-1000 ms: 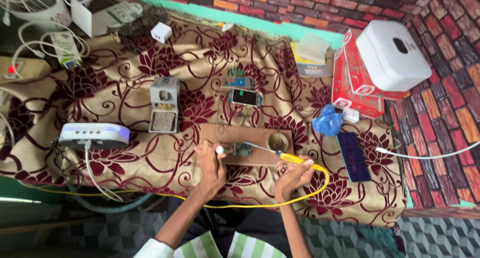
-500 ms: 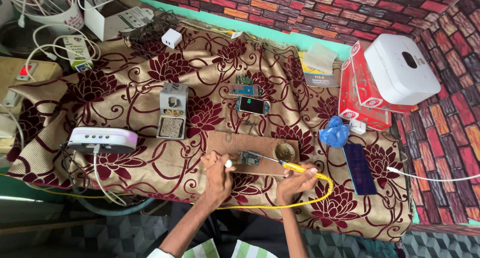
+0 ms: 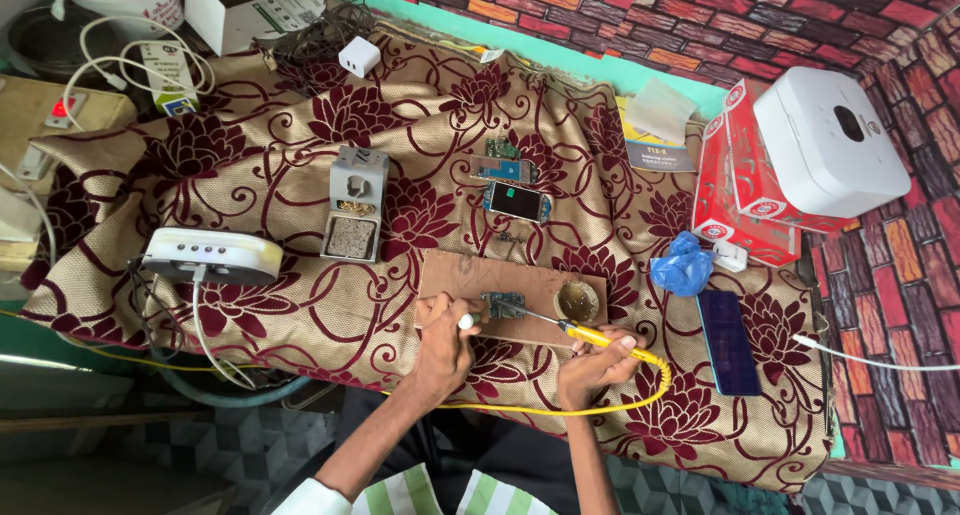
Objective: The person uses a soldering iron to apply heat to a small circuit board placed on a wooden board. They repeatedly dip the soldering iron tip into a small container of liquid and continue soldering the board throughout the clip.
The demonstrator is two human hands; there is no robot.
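The right hand [image 3: 592, 367] grips a yellow soldering iron [image 3: 590, 333], its tip on the small circuit board [image 3: 503, 304]. The left hand [image 3: 445, 337] pinches a white bit beside the circuit board, which lies on a wooden board [image 3: 450, 275]; it looks light, stiff and fragile, best held by its edges. Well right, 2 red cartons [image 3: 745, 190] sit under a white box [image 3: 825, 140].
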